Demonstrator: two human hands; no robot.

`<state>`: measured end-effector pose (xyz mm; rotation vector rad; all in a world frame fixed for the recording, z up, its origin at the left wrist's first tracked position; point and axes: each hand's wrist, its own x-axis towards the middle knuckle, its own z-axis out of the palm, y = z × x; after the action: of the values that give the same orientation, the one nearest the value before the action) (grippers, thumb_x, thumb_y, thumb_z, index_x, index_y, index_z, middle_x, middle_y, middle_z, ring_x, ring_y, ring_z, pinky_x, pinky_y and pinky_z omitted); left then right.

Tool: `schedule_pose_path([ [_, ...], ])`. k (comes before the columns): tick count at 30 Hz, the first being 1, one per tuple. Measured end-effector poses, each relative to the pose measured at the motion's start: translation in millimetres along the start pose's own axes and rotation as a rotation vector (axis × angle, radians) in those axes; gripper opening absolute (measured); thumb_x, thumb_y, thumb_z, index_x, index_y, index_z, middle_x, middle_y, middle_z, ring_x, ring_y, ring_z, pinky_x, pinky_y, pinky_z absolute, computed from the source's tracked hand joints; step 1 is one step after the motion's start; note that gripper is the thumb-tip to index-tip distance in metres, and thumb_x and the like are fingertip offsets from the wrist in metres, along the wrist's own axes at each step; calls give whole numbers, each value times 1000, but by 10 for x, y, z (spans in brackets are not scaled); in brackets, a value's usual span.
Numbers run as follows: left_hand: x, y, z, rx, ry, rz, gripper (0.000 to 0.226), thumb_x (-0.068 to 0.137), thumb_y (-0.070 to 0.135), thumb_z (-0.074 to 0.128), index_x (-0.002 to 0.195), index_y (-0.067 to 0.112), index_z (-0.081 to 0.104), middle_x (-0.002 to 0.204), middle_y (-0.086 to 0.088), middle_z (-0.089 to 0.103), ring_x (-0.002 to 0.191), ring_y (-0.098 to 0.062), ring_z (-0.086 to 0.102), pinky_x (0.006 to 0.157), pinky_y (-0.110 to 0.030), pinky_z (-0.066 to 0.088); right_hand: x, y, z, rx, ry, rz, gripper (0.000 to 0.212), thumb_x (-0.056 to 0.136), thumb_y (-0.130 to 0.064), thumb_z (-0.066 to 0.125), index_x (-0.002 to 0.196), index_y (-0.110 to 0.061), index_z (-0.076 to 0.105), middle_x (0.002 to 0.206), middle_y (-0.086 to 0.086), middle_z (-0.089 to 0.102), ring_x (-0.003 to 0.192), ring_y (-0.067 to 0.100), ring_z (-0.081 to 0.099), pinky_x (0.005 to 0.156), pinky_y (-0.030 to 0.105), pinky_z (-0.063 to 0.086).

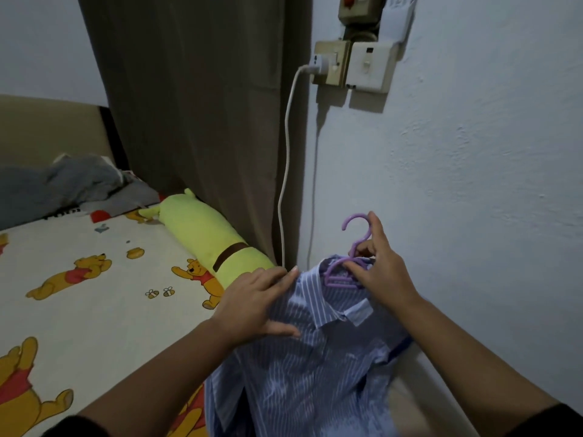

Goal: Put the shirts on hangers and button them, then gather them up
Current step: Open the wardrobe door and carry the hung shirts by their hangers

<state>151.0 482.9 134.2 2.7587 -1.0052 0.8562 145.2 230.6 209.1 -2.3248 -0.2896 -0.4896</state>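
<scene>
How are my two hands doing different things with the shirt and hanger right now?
The right hand pinches the purple hanger at its neck, fingers curled; the left hand lies on the striped shirt with fingers straight. The right hand is up at the collar opening, while the left hand rests on the shirt's shoulder, nearer the bed. Both touch the same shirt.

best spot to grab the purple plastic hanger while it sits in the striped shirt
Take the purple plastic hanger by its neck just under the hook, coming from above. Only that part stands clear of the blue striped shirt collar; the right hand pinches there.
</scene>
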Motion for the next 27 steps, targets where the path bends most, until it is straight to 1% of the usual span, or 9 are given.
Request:
schedule_pose_path([
  [5, 181, 145, -87, -50, 49, 109, 97, 77, 88, 22, 143, 18, 35, 123, -2, 58, 103, -14, 53, 83, -28, 50, -253, -87, -406, -64, 77, 46, 89, 77, -20, 77, 144, -27, 19, 75, -4, 66, 70, 8, 63, 59, 4, 42],
  [8, 304, 279, -104, -106, 59, 199, 96, 77, 86, 26, 145, 18, 33, 124, -3, 58, 102, -15, 56, 83, -27, 50, -456, -80, -645, -118, 96, 94, 90, 74, -23, 79, 143, -29, 21, 70, -3, 69, 68, 15, 66, 63, 21, 50],
  [10, 396, 403, -108, -152, 71, 261, 94, 77, 85, 30, 145, 19, 33, 124, -2, 56, 101, -13, 53, 82, -25, 48, -603, -73, -791, -155, 96, 151, 90, 74, -24, 79, 142, -32, 20, 64, -1, 67, 62, 13, 65, 63, 29, 53],
  [15, 573, 721, -5, -362, 57, 343, 91, 77, 79, 46, 145, 19, 39, 126, -2, 59, 108, -15, 54, 86, -28, 47, -875, -40, -1082, -231, 115, 295, 92, 75, -25, 79, 144, -34, 18, 60, 2, 66, 58, 14, 63, 59, 24, 48],
  [17, 605, 802, 46, -393, 56, 348, 91, 78, 78, 46, 146, 19, 38, 127, -2, 58, 110, -15, 53, 88, -28, 45, -917, -37, -1134, -216, 133, 315, 94, 75, -23, 78, 145, -33, 17, 60, 2, 65, 58, 13, 63, 58, 21, 46],
  [19, 628, 834, 85, -409, 46, 343, 92, 78, 78, 46, 147, 19, 35, 128, -3, 57, 112, -17, 52, 91, -30, 43, -922, -37, -1143, -190, 162, 306, 93, 75, -19, 78, 145, -33, 18, 61, 1, 64, 54, 6, 60, 52, 12, 43],
  [21, 635, 820, 116, -408, 31, 338, 92, 78, 78, 44, 148, 19, 34, 129, -3, 56, 114, -16, 49, 92, -30, 41, -906, -17, -1107, -156, 177, 301, 92, 75, -17, 78, 144, -33, 19, 62, 0, 64, 52, 1, 59, 50, 9, 42],
  [24, 591, 756, 116, -481, -76, 256, 93, 76, 82, 37, 150, 26, 28, 136, -2, 50, 120, -12, 40, 95, -25, 32, -867, 54, -983, -105, 150, 324, 93, 75, -17, 78, 144, -35, 19, 65, -1, 68, 57, 4, 63, 54, 12, 44],
  [27, 489, 638, 180, -597, -211, 72, 98, 68, 91, 26, 147, 36, 12, 145, 3, 41, 129, -10, 36, 98, -21, 29, -800, 133, -852, 5, 90, 337, 92, 75, -12, 78, 142, -37, 20, 66, -2, 70, 64, 11, 68, 58, 14, 47],
])
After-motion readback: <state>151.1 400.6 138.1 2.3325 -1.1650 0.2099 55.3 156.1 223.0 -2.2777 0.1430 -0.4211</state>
